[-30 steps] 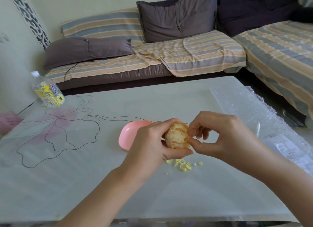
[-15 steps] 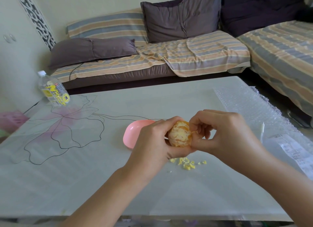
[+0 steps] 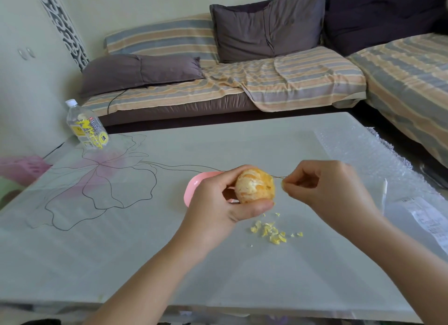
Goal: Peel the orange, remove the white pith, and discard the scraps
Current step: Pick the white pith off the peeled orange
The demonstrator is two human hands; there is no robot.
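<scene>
- Orange-coloured and mostly bare, the orange point(image 3: 254, 185) sits in my left hand point(image 3: 218, 203), fingers and thumb curled round it, above the middle of the table point(image 3: 218, 150).
- My right hand point(image 3: 324, 188) is just beside it, fingertips pinched on a tiny pith bit point(image 3: 283, 184).
- Little yellow scraps point(image 3: 271, 232) lie on the table right below, toward the near edge.
- Pink bowl point(image 3: 194, 186) peeks out behind my left hand; bottle point(image 3: 87, 128) at the far left corner.
</scene>
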